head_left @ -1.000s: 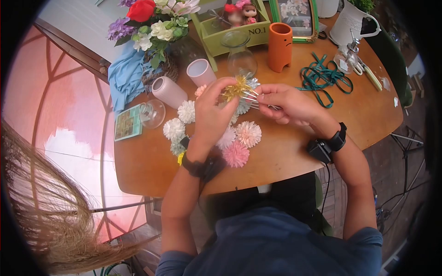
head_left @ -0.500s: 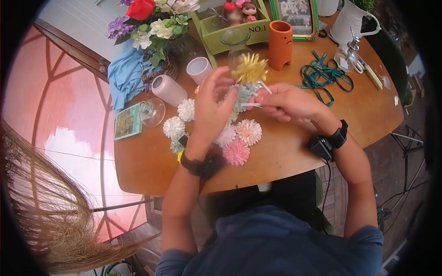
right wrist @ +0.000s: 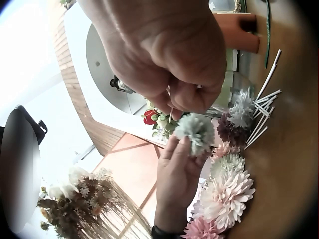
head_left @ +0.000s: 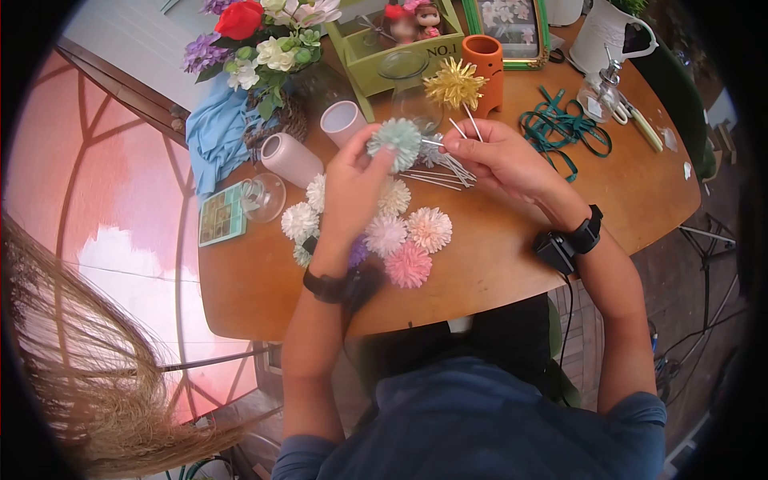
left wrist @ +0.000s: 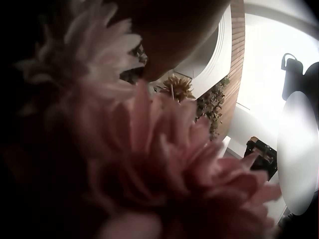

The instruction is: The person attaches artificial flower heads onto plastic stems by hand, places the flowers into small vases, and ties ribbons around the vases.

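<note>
My left hand [head_left: 348, 192] holds a mint-green pompom flower [head_left: 394, 144], thumb on its petals. My right hand [head_left: 500, 160] pinches thin white stems [head_left: 472, 124] between thumb and forefinger; one bears a spiky gold flower [head_left: 454, 83] standing above the fingers. Another white stem [head_left: 433, 142] runs from the right fingertips toward the green flower. In the right wrist view the green flower [right wrist: 196, 133] sits just below the curled right fingers. Beneath the hands lie a silver flower [right wrist: 242, 107] and several loose white sticks [head_left: 438, 178]. Pink petals [left wrist: 164, 154] fill much of the left wrist view.
White, peach and pink flowers [head_left: 409, 265] lie near the left forearm. Behind stand pink vases [head_left: 293, 158], a glass vase [head_left: 404, 68], an orange pot [head_left: 482, 56] and a green box [head_left: 432, 54]. Green ribbon [head_left: 560, 128] and scissors [head_left: 620, 112] lie rightward.
The gold flower has moved up and right, away from the left fingers, on a stem in the right hand. My left hand has taken the green flower and lifted it toward the right hand's stems.
</note>
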